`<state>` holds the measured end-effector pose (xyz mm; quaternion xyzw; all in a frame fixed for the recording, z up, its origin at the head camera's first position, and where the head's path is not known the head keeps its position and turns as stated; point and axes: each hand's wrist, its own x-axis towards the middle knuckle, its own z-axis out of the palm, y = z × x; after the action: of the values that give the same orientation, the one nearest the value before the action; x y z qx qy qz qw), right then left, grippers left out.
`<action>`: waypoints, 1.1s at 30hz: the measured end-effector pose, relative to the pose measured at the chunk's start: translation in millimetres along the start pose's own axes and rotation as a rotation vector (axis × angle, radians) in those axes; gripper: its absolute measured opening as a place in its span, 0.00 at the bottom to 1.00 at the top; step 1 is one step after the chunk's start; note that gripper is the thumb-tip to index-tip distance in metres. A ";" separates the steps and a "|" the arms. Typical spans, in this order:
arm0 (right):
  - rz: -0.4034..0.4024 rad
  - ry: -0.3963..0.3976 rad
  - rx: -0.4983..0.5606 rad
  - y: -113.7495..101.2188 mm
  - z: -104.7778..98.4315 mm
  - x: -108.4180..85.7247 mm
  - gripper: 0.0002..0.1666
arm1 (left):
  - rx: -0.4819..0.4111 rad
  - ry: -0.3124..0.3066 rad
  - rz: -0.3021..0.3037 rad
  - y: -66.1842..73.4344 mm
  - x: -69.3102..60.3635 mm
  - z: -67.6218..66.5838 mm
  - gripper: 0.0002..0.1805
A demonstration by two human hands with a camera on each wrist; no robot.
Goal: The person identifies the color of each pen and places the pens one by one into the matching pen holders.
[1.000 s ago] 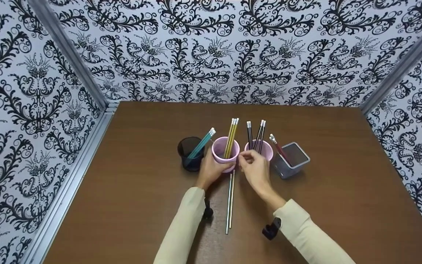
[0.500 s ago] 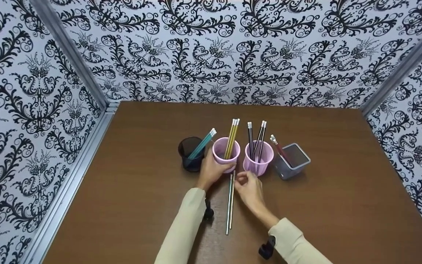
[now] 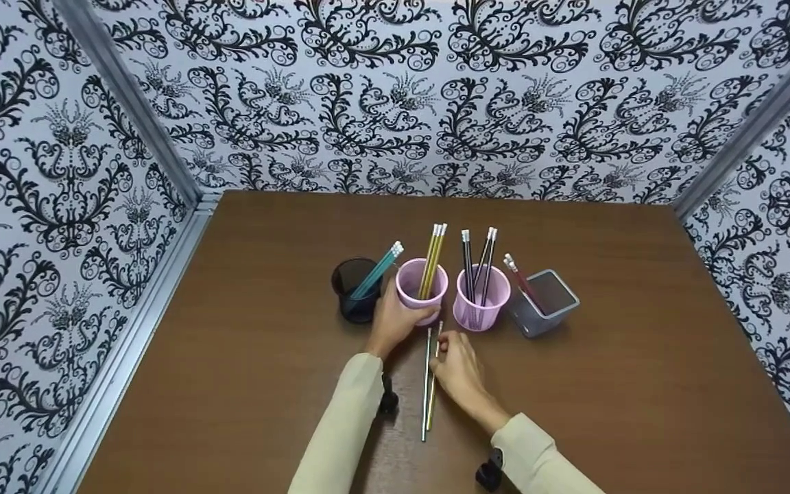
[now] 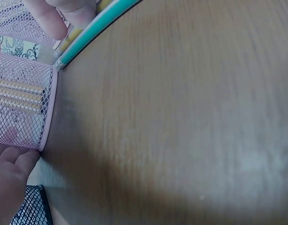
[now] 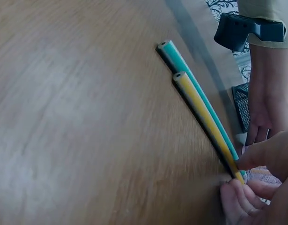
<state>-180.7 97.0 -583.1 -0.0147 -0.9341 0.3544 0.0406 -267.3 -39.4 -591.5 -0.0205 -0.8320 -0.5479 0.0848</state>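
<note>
My left hand point(image 3: 395, 319) grips the side of a pink mesh pencil cup point(image 3: 409, 279), which stands upright with several yellow pencils point(image 3: 432, 262) leaning in it. Just in front of that cup, two pencils lie side by side on the table, one yellow point(image 5: 200, 105) and one teal point(image 5: 181, 64). My right hand point(image 3: 460, 367) pinches the yellow one near its eraser end, thumb on one side and fingers on the other, as the right wrist view shows. The teal pencil touches it along the left.
Left of the held cup is a black mesh cup point(image 3: 357, 313) with teal pencils point(image 3: 376, 273). On the right stand another pink cup point(image 3: 476, 319) with black pencils point(image 3: 468, 261) and a square grey mesh holder point(image 3: 539, 324) with red pencils point(image 3: 524, 283). Patterned walls point(image 3: 395, 103) enclose the brown table point(image 3: 614, 384).
My right hand has come down from in front of the right pink cup to the yellow pencil on the table and now pinches it. The left hand keeps its hold on the cup.
</note>
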 end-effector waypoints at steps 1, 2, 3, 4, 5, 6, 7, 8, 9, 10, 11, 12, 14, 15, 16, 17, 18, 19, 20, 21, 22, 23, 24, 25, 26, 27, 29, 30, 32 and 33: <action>0.004 -0.007 -0.010 -0.9 -0.6 0.1 0.24 | 0.006 0.001 -0.001 -0.5 0.0 0.3 0.53; 0.006 -0.013 -0.021 -1.8 -1.5 0.2 0.25 | 0.005 0.002 -0.002 -0.9 0.0 0.4 0.53; 0.010 -0.018 -0.028 -2.6 -2.4 0.4 0.26 | 0.006 0.003 -0.002 -1.4 -0.1 0.6 0.53; 0.011 -0.021 -0.033 -3.7 -3.6 0.6 0.26 | 0.005 0.002 -0.003 -1.8 -0.2 0.8 0.53; 0.013 -0.024 -0.039 -4.6 -4.8 0.8 0.27 | 0.005 0.003 -0.002 -2.1 -0.3 0.9 0.54; 0.017 -0.027 -0.040 -5.2 -5.9 0.9 0.26 | 0.002 0.002 -0.003 -2.3 -0.3 1.0 0.54; 0.018 -0.029 -0.038 -6.0 -7.3 0.7 0.26 | -0.004 0.000 -0.003 -2.5 -0.3 1.1 0.54; 0.021 -0.034 -0.033 -6.5 -8.2 0.7 0.26 | -0.010 0.000 -0.004 -2.5 -0.3 1.2 0.54; 0.023 -0.039 -0.025 -6.5 -8.9 0.6 0.26 | -0.011 0.000 -0.005 -2.6 -0.3 1.3 0.54; 0.022 -0.042 -0.016 -6.5 -9.6 0.3 0.25 | -0.012 0.000 -0.006 -2.6 -0.2 1.4 0.54; 0.023 -0.046 -0.004 -6.1 -9.9 -0.1 0.25 | -0.013 0.001 -0.006 -2.5 -0.1 1.5 0.54; 0.021 -0.046 0.007 -5.5 -10.1 -0.4 0.25 | -0.014 0.000 -0.006 -2.5 0.1 1.7 0.54; 0.021 -0.051 0.027 -4.5 -10.5 -1.1 0.25 | -0.007 0.002 -0.006 -2.5 0.3 2.1 0.53; 0.021 -0.051 0.035 -4.0 -10.6 -1.5 0.25 | -0.004 0.002 -0.005 -2.5 0.3 2.3 0.53; 0.022 -0.048 0.039 -3.9 -11.1 -1.9 0.25 | -0.004 0.002 -0.006 -2.4 0.3 2.4 0.53; 0.031 -0.048 0.045 -4.1 -11.9 -2.1 0.24 | -0.004 0.002 -0.007 -2.4 0.3 2.5 0.53; 0.041 -0.047 0.050 -4.4 -12.6 -2.1 0.24 | -0.004 0.002 -0.009 -2.3 0.2 2.6 0.53; 0.048 -0.040 0.055 -5.1 -14.1 -2.1 0.23 | -0.001 0.003 -0.009 -2.3 0.2 2.7 0.53; 0.059 -0.034 0.064 -6.2 -15.7 -1.9 0.22 | -0.002 0.003 -0.009 -2.2 0.3 2.7 0.53; 0.072 -0.025 0.074 -7.6 -17.4 -1.6 0.22 | -0.008 0.002 -0.008 -1.9 0.5 2.4 0.53; 0.083 -0.014 0.083 -9.4 -19.5 -1.3 0.21 | -0.011 0.001 -0.008 -1.5 0.7 2.3 0.53; 0.094 -0.007 0.093 -11.2 -20.7 -1.4 0.21 | -0.010 0.000 -0.011 -1.7 0.2 1.6 0.53; 0.099 0.003 0.099 -13.0 -21.9 -1.7 0.21 | -0.003 0.001 -0.011 -2.1 -0.4 0.8 0.52; 0.099 0.016 0.105 -14.5 -23.9 -1.7 0.21 | 0.004 0.003 -0.009 -1.9 -0.5 0.4 0.52; 0.105 0.025 0.110 -15.9 -25.3 -1.5 0.21 | 0.009 0.002 -0.010 -1.4 -0.5 0.1 0.52; 0.105 0.033 0.112 -16.9 -26.7 -1.4 0.21 | 0.015 0.002 -0.009 -1.1 -0.4 -0.1 0.52; 0.099 0.053 0.119 -18.4 -29.7 -0.9 0.21 | 0.031 0.000 -0.008 -0.9 -0.4 -0.3 0.52; 0.092 0.064 0.127 -19.1 -31.4 -0.4 0.21 | 0.037 -0.001 -0.004 -0.9 -0.3 -0.3 0.52; 0.082 0.083 0.156 -20.8 -35.5 1.7 0.21 | 0.035 -0.007 -0.002 -0.7 0.1 0.0 0.52; 0.069 0.093 0.179 -21.9 -37.8 3.3 0.21 | 0.033 -0.008 0.000 -0.9 0.3 0.2 0.52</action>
<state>-180.7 105.8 -540.2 -0.0595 -0.8947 0.4366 0.0731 -267.7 -39.6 -592.4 -0.0215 -0.8413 -0.5340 0.0818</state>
